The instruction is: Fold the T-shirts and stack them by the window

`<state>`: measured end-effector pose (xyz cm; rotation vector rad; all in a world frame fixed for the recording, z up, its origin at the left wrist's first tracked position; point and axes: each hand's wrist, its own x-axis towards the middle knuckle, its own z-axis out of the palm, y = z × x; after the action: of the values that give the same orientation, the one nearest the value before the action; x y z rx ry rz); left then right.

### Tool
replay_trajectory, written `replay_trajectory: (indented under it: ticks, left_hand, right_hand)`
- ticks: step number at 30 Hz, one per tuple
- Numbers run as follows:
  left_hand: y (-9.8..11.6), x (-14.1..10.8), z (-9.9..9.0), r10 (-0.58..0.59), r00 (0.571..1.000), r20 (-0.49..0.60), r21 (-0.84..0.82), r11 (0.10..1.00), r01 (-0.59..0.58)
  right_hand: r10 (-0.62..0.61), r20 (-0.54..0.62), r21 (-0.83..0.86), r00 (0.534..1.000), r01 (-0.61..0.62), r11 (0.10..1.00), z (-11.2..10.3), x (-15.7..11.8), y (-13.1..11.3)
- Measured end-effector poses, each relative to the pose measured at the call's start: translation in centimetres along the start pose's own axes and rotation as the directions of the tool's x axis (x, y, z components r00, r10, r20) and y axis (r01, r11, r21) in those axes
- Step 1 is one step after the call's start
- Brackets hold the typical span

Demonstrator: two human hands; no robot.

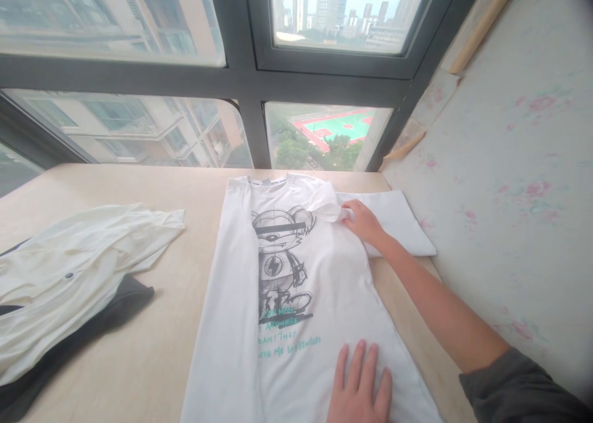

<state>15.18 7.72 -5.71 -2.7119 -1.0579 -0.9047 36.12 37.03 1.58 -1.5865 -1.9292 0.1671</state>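
Observation:
A white T-shirt point(333, 275) lies spread on the wooden surface, its collar toward the window. A black sketched bear and green lettering are printed on its front. One side of the shirt is folded inward over part of the print. My right hand point(364, 222) pinches the short sleeve on the right and lifts it slightly over the chest. Flat on the lower right of the shirt rests my left hand point(359, 386), fingers spread. Beyond the right hand lies a folded white cloth point(393, 216), partly covered by the shirt and hand.
A heap of cream garments point(78, 275) lies at the left, with a dark garment point(115, 315) under it. Dark window frames point(185, 80) border the far edge of the wooden surface point(171, 299). A flower-papered wall point(519, 163) rises along the right.

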Motion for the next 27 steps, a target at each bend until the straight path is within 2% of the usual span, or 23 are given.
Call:
replay_trajectory:
  ticks: [2,5,8,11,13,15,16,18,21,24,27]
  left_hand:
    - [0.1,-0.2,0.3,0.002,1.000,0.011,0.006,1.000,-0.002]
    - [0.4,-0.7,0.7,0.009,1.000,0.027,0.001,1.000,-0.009]
    - [0.0,0.5,-0.6,0.012,0.993,0.118,-0.074,0.997,-0.003]
    - [-2.6,5.6,-3.7,0.031,0.943,0.331,-0.312,0.947,0.078]
    - [-6.1,11.1,-5.5,-0.049,0.916,0.399,-0.398,0.890,0.221]
    - [-10.6,17.2,-6.0,-0.153,0.900,0.409,-0.382,0.867,0.320]
    - [-13.1,20.2,-5.6,-0.242,0.879,0.411,-0.340,0.854,0.394]
    - [-18.2,25.6,-3.6,-0.374,0.824,0.427,-0.253,0.825,0.505]
    - [-24.4,31.4,0.9,-0.459,0.760,0.459,-0.181,0.790,0.586]
    - [-28.0,35.1,4.9,-0.470,0.701,0.536,-0.153,0.763,0.628]
    - [-29.5,37.5,7.4,-0.468,0.656,0.592,-0.160,0.729,0.665]
  right_hand:
    - [0.020,-0.022,-0.014,1.000,-0.020,1.000,-0.2,-0.2,-0.2]
    - [-0.016,-0.103,-0.110,0.995,0.005,0.994,-0.9,-1.0,-0.7]
    - [-0.061,-0.141,-0.181,0.988,0.035,0.983,-1.0,-1.9,-1.0]
    - [-0.038,-0.156,-0.150,0.987,0.014,0.989,-0.5,-2.3,-0.9]
    - [0.034,-0.168,-0.087,0.985,-0.049,0.995,-0.1,-2.2,-0.7]
    - [0.125,-0.125,-0.026,0.984,-0.129,0.991,0.2,-2.0,-0.5]
    - [0.158,-0.091,-0.009,0.983,-0.159,0.987,0.3,-1.9,-0.4]
    - [0.190,-0.038,0.004,0.981,-0.190,0.982,0.3,-1.8,-0.2]
    - [0.173,-0.023,0.031,0.985,-0.172,0.985,0.2,-1.6,-0.1]
    - [0.137,-0.049,0.070,0.989,-0.134,0.989,0.4,-1.7,0.2]
    - [0.108,-0.072,0.088,0.992,-0.102,0.991,0.6,-1.8,0.4]
